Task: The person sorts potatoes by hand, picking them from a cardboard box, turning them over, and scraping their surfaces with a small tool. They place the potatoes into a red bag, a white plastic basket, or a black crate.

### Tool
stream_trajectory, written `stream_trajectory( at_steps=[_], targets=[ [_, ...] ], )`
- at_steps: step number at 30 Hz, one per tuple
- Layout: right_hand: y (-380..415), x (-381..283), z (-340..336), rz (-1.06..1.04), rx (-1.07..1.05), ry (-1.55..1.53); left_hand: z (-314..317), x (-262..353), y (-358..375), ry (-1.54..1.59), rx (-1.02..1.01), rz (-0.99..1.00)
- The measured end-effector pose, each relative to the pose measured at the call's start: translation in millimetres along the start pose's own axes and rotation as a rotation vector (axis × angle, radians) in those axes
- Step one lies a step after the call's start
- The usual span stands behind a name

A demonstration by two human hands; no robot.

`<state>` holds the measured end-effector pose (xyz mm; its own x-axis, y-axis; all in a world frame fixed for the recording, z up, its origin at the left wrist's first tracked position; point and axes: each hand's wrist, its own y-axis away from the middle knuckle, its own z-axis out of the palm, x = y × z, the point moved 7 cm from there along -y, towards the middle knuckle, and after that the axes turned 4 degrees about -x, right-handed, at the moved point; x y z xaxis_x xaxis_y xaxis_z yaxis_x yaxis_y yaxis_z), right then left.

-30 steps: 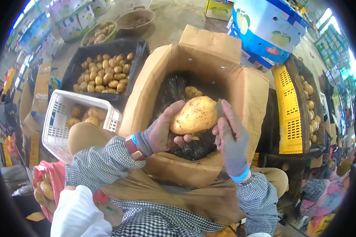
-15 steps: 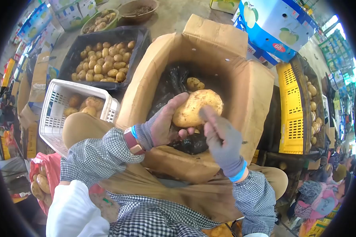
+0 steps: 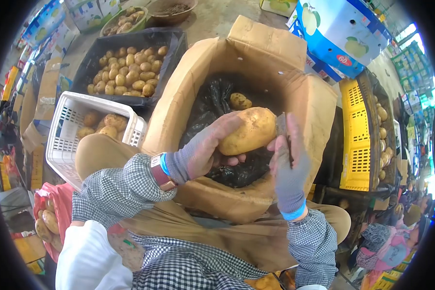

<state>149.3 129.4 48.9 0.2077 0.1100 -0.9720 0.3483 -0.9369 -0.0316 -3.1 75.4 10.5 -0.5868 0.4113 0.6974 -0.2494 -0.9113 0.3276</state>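
A large yellow potato (image 3: 250, 129) with some dirt on its skin rests in my left hand (image 3: 205, 147), thumb on top and fingers curled beneath. At the potato's right end is my right hand (image 3: 291, 162), its fingers drawn together around a small grey piece (image 3: 281, 124) that I cannot make out. Both hands wear grey gloves with bare fingers. Below them stands an open cardboard box (image 3: 307, 111), lined with black plastic (image 3: 212, 99). A smaller potato (image 3: 240, 101) lies inside it.
Left are a white basket (image 3: 58, 150) and a black-lined crate (image 3: 94, 58), both holding potatoes, and a pink bag (image 3: 43, 193) of potatoes. Right stands a yellow crate (image 3: 354, 145) beside more potatoes. Blue-and-white cartons (image 3: 331, 36) and a brown bowl (image 3: 174, 18) are behind.
My right hand has moved from the potato's front face to its right end, fingers now upright. The potato has turned slightly in my left hand and looks cleaner.
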Motion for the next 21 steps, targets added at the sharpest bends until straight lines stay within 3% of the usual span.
stream_trajectory(
  at_steps=[3,6,8,10,12,13,16,17,19,21],
  targets=[
    [9.9,-0.8,9.3,-0.193,-0.098,0.125,2.0,3.4,-1.7,-0.046,-0.012,0.098],
    [10.7,-10.9,4.6,-0.169,-0.070,0.151,1.2,8.0,0.5,-0.128,-0.007,0.200],
    [-0.3,1.0,-19.1,0.080,0.102,-0.145,3.1,14.3,-0.4,-0.175,0.002,0.284],
    [-3.5,12.9,-21.4,0.143,0.048,-0.168,2.6,17.5,-3.2,-0.220,0.008,0.367],
    [6.9,35.8,10.4,0.513,-0.271,-0.615,3.0,20.4,-3.4,-0.496,-0.042,0.524],
    [9.5,37.2,16.7,0.506,-0.316,-0.626,7.5,26.7,0.6,-0.828,-0.049,0.652],
    [1.9,24.9,9.7,0.369,-0.289,-0.559,6.9,27.1,0.3,-0.944,0.002,0.722],
    [1.8,24.1,9.0,0.369,-0.285,-0.560,8.3,25.8,-0.7,-0.945,-0.002,0.720],
    [-1.1,18.1,8.5,0.308,-0.288,-0.642,5.6,18.3,-8.5,-0.410,-0.104,0.572],
    [0.4,23.9,8.7,0.350,-0.274,-0.716,11.7,19.3,-4.0,-0.307,-0.105,0.482]
  ],
)
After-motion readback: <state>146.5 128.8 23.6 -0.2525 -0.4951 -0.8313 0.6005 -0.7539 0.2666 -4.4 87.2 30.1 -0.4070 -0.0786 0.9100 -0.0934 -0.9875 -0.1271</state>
